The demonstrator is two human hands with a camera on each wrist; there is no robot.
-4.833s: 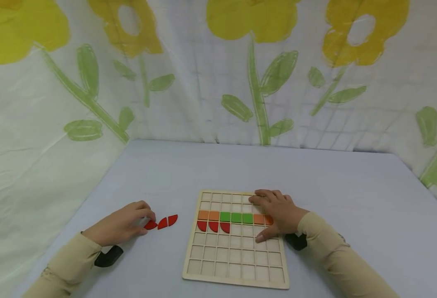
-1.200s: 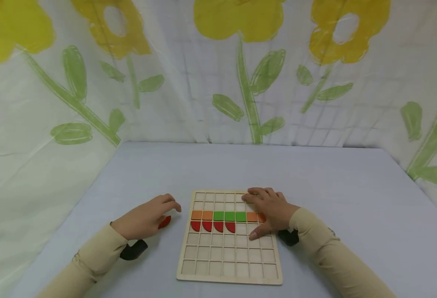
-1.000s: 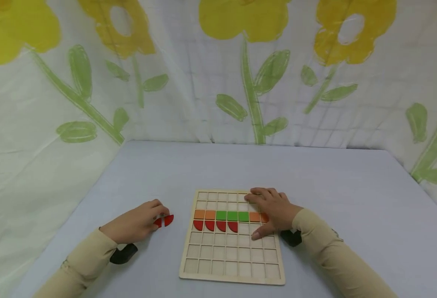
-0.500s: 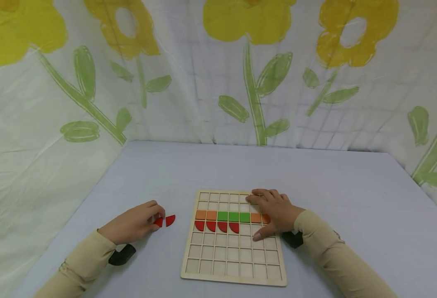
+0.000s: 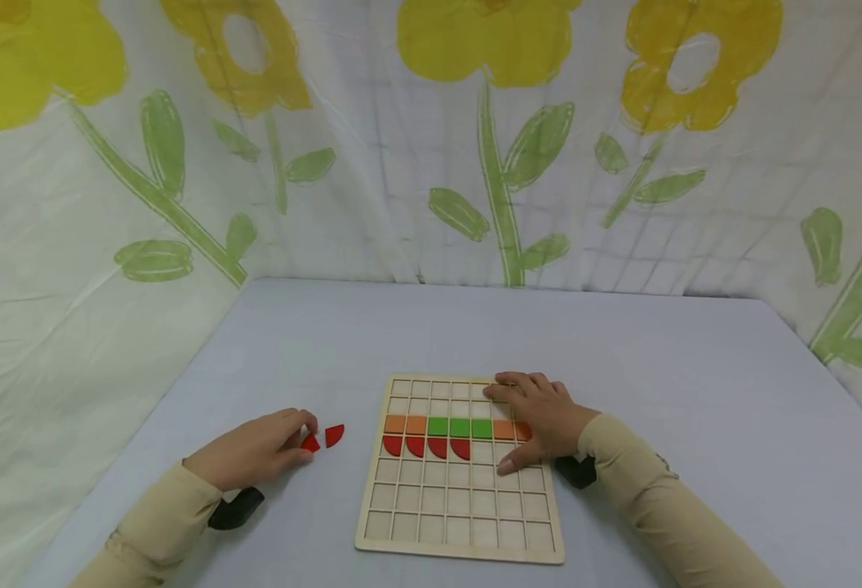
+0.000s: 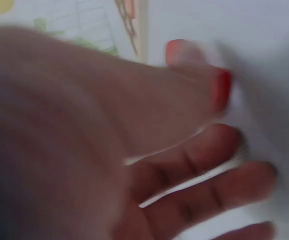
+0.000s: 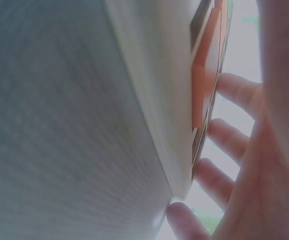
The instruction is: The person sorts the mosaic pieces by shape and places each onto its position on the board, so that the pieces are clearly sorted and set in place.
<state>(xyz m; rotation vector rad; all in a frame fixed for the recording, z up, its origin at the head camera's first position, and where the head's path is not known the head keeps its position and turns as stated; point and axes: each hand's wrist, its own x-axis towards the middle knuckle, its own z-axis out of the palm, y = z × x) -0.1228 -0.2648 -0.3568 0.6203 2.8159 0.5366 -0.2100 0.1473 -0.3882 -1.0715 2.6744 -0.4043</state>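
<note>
My left hand [image 5: 255, 447] is low over the table, left of the board, with a red quarter-circle tile [image 5: 310, 443] between thumb and curled fingers. In the left wrist view that red tile [image 6: 222, 90] shows at the thumb tip. Another red quarter-circle tile [image 5: 335, 434] lies just right of the fingertips. My right hand [image 5: 544, 418] rests with spread fingers on the right side of the wooden grid board [image 5: 460, 552], partly hiding an orange tile [image 5: 523, 430]. Several red quarter-circle tiles [image 5: 437, 447] sit in one row, below a row of orange and green square tiles [image 5: 459, 428].
The pale table [image 5: 416, 327] extends around the board. Behind it hangs a white curtain [image 5: 372, 204] painted with yellow flowers. Dark wrist devices [image 5: 237, 508] sit under both wrists.
A fourth-column red tile has appeared on the board since the oldest frame. My left hand returned to the loose tiles, then drew slightly back and left. The right hand keeps its place.
</note>
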